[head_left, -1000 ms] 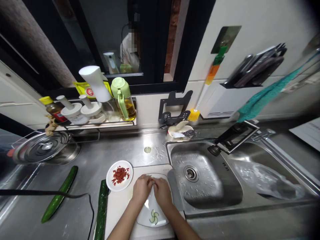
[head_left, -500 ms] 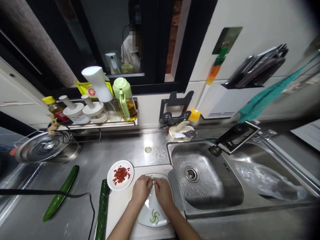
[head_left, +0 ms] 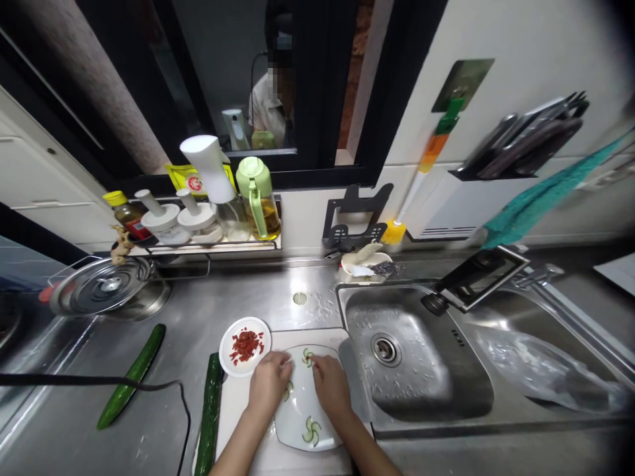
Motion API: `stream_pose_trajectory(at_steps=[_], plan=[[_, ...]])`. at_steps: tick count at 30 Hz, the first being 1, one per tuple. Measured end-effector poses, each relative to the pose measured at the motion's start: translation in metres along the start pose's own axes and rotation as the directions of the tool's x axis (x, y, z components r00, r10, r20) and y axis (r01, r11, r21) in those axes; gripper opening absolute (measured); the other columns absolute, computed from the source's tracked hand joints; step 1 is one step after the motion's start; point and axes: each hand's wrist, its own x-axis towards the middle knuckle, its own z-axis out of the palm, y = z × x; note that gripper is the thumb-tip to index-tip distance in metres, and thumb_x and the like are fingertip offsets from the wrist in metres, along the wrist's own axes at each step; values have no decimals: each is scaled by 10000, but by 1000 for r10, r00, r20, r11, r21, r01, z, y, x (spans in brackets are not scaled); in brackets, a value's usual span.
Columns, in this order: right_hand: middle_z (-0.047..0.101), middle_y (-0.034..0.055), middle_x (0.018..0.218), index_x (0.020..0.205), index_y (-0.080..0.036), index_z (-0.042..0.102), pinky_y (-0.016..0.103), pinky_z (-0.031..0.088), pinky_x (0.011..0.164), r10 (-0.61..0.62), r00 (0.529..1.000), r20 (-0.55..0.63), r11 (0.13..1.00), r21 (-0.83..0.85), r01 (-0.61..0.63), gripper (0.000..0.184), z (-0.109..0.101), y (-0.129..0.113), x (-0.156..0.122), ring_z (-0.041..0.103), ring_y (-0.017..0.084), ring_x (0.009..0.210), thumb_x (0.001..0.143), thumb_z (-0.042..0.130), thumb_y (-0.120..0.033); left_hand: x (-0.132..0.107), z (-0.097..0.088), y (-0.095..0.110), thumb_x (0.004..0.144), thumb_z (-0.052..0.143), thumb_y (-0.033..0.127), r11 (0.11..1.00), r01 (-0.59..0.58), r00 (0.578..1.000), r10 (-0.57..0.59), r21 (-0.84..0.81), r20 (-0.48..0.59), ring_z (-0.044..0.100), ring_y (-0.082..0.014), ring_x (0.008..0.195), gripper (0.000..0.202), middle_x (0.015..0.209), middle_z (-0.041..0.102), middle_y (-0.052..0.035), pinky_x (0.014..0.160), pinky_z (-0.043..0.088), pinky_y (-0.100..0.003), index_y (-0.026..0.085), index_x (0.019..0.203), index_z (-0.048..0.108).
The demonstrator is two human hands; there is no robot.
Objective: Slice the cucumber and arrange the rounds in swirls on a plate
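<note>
A white plate (head_left: 302,410) lies on a white cutting board (head_left: 233,416) at the counter's front edge. Cucumber slices sit on it in small pinwheels, one at the far rim (head_left: 308,357) and one near the front (head_left: 311,431). My left hand (head_left: 268,385) rests on the plate's left side with curled fingers over more slices. My right hand (head_left: 329,385) rests on the plate's right side, fingertips close to the far pinwheel. A small white dish of red bits (head_left: 245,346) stands just left of my left hand.
A whole cucumber (head_left: 210,416) lies along the board's left edge, another cucumber (head_left: 131,375) further left beside a black cable (head_left: 89,381). The steel sink (head_left: 411,357) is right of the board. A pot lid (head_left: 106,291) and a rack of bottles (head_left: 198,218) stand behind.
My hands, joined at the plate's far rim, have drawn apart and back toward me, leaving a cucumber pinwheel uncovered there. The camera has shifted slightly.
</note>
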Motion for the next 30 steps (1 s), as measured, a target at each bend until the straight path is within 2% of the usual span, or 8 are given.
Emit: stream_pose_trajectory(at_steps=[5, 8, 13, 19, 30], plan=[[654, 102, 897, 964, -119, 651, 346, 384, 839, 0, 1000, -11, 1000, -2, 0, 311, -2, 1, -5, 552, 225, 879, 836, 369, -144, -1, -24, -32, 834, 471, 308, 968, 215, 971, -198, 131, -133, 618, -179, 882, 244, 983, 677, -49, 784, 432, -262, 238, 918, 689], [657, 94, 895, 950, -132, 649, 345, 387, 836, -3, 1000, -8, 1000, -1, 3, 298, -2, -1, -10, 557, 219, 881, 836, 375, -146, 2, -32, -41, 837, 475, 339, 936, 288, 955, -263, 203, -139, 618, -182, 881, 257, 1012, 673, -47, 755, 431, -253, 261, 944, 696], [657, 85, 893, 948, -142, 645, 343, 391, 850, -22, 1000, 4, 1000, 6, 22, 291, 0, -6, -18, 565, 207, 885, 836, 376, -147, 8, -31, -40, 856, 454, 363, 924, 288, 957, -270, 251, -104, 615, -183, 888, 290, 1008, 670, -58, 743, 427, -249, 262, 960, 705], [654, 80, 866, 928, -161, 641, 367, 405, 835, -17, 1000, 5, 1000, 6, 17, 293, -2, -7, -25, 564, 216, 870, 839, 362, -156, 12, -26, -43, 857, 468, 314, 916, 280, 960, -264, 286, -94, 614, -174, 887, 272, 1001, 667, -66, 751, 428, -243, 247, 979, 701], [651, 71, 835, 908, -171, 641, 351, 420, 794, -10, 1000, -9, 1000, 24, 10, 266, -7, -2, -35, 572, 209, 838, 826, 389, -166, 10, -27, -42, 859, 462, 290, 926, 252, 967, -236, 279, -93, 610, -171, 892, 262, 975, 665, -57, 746, 420, -234, 234, 959, 697]])
